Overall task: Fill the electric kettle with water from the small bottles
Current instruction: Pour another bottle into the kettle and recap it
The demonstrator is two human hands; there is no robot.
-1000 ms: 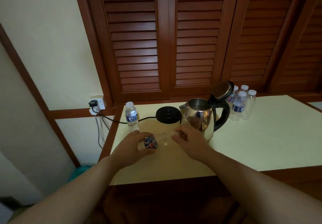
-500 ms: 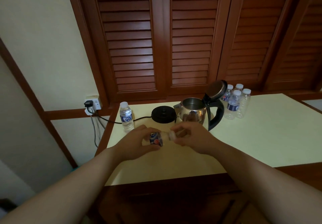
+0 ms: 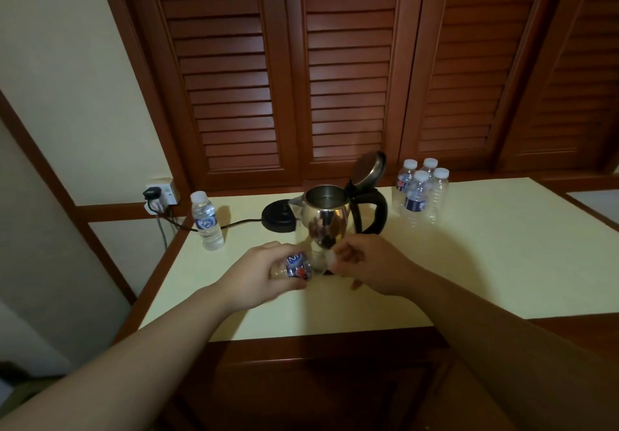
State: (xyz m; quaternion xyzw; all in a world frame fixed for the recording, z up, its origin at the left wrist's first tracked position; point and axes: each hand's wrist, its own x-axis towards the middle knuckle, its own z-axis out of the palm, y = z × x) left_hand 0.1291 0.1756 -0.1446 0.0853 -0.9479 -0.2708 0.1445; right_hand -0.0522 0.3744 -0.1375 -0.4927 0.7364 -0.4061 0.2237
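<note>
A steel electric kettle [image 3: 326,219] with a black handle stands on the cream table [image 3: 485,263], off its base, its lid tipped open. Just in front of it my left hand [image 3: 258,276] grips a small clear bottle [image 3: 299,266] with a blue label, held on its side. My right hand [image 3: 371,268] pinches the white cap at the bottle's neck. Whether the cap is on or off is hidden by my fingers. A full small bottle [image 3: 207,221] stands at the table's left edge. Several more bottles [image 3: 420,194] stand grouped to the kettle's right.
The black kettle base [image 3: 278,218] sits left of the kettle, its cord running to a wall socket [image 3: 160,192]. Louvred wooden doors [image 3: 335,72] close off the back. The table's left edge lies near the lone bottle.
The view shifted a little and the kettle now appears more centred. Both hands stay on the bottle in front of the kettle, the right still working at the cap.
</note>
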